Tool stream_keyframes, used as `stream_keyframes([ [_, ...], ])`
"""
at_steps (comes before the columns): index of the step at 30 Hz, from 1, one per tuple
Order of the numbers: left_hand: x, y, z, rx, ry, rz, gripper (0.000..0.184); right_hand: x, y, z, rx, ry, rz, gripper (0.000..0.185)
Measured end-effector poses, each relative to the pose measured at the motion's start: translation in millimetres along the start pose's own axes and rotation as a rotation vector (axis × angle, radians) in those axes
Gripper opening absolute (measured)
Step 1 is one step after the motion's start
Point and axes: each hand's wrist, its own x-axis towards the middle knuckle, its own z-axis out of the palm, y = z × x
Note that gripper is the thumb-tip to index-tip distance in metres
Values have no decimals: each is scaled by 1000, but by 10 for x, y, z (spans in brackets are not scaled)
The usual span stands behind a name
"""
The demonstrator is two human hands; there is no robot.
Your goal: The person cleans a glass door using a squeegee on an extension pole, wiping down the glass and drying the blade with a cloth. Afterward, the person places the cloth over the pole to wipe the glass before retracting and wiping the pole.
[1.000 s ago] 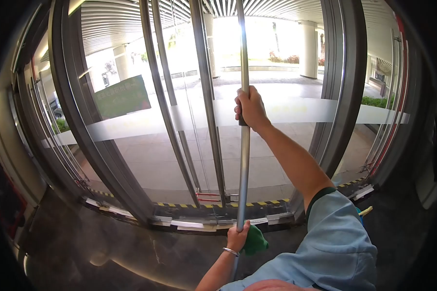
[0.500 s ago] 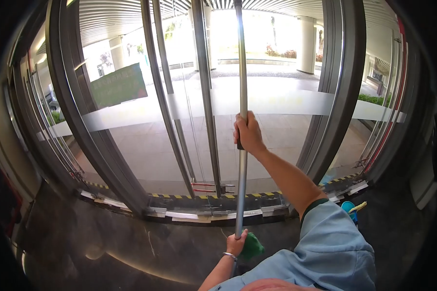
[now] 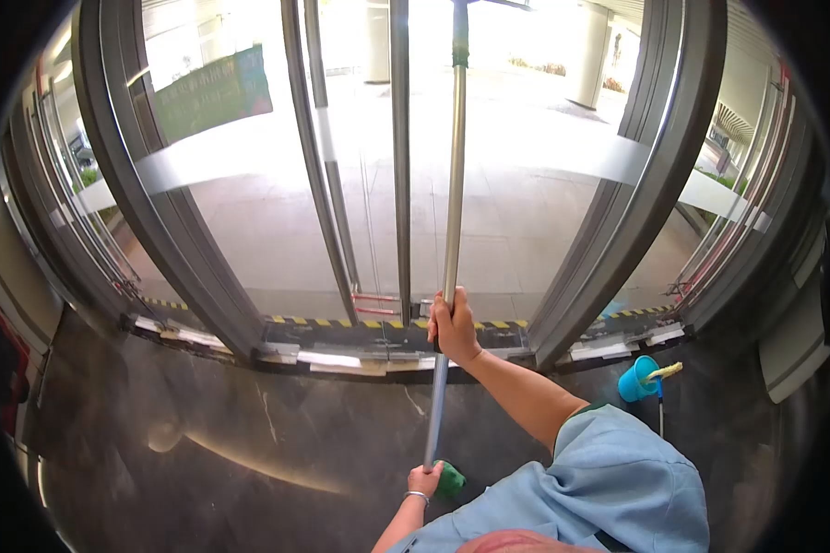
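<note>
A long metal telescopic pole (image 3: 453,157) rises in front of the glass doors, green near its upper end, with part of a thin dark crossbar (image 3: 503,4) at the top edge of the view. The crossbar looks like a squeegee head, mostly cut off. Partway up, my right hand (image 3: 454,323) is wrapped round the pole. My left hand (image 3: 424,479), with a bracelet at the wrist, grips its lower part. A bunched green cloth (image 3: 450,478) shows right beside my left hand; whether the fingers hold it too, I cannot tell.
Glass doors with upright metal handles (image 3: 401,184) and dark frames (image 3: 678,138) stand ahead. Yellow-black tape (image 3: 337,323) and white strips (image 3: 341,362) line their foot. On the dark floor (image 3: 221,415), a blue bucket (image 3: 635,380) with a yellowish-headed tool (image 3: 666,370) stands at right. A green sign (image 3: 214,92) is at left.
Both hands and the pole have come lower in view, the right hand most. The pole's green upper part and crossbar now show. My view has tilted downward, revealing more of the blue bucket.
</note>
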Motion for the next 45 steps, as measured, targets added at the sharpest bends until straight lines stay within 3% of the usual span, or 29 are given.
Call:
stream_keyframes([
  [13, -1010, -1875, 353, 30, -84, -325, 49, -1763, 1383, 197, 13, -60, 288, 7],
  [24, -1741, -2767, 405, 39, -142, -589, 45, -2806, 2224, 300, 81, -26, 540, 12],
  [34, -2167, -3187, 637, 62, -111, -745, 35, -3439, 2913, 202, 77, -25, 689, 14],
  [38, -2509, -3121, 677, 74, -157, -852, 36, -3649, 3118, 129, 52, 53, 900, 15],
  [41, -2619, -2950, 592, 48, -191, -885, 40, -3637, 2968, 62, 85, 49, 939, 16],
  [45, -2694, -2857, 380, 138, -220, -735, 42, -3485, 2363, 24, 276, 100, 924, 13],
])
